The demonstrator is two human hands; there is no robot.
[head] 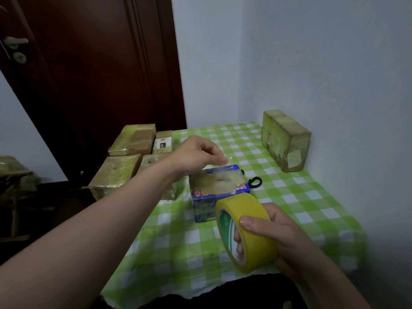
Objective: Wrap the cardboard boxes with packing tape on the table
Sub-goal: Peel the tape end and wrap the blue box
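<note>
A small blue printed box [206,208] stands in the middle of the table [301,197], which has a green checked cloth. Clear yellowish tape covers the box's top. My right hand [281,233] grips a roll of yellow packing tape [252,235] just in front of the box, thumb over the roll's outer face and fingers inside the core. My left hand [196,155] hovers above the box's far edge, fingers curled down. A clear strip of tape seems to run from the roll over the box to those fingers; whether they pinch it is unclear.
Several tape-wrapped boxes [120,172] lie stacked at the table's left end beside a dark wooden door [89,74]. Another wrapped box [285,141] stands on edge at the back right against the wall. Black scissors [255,181] lie just behind the blue box.
</note>
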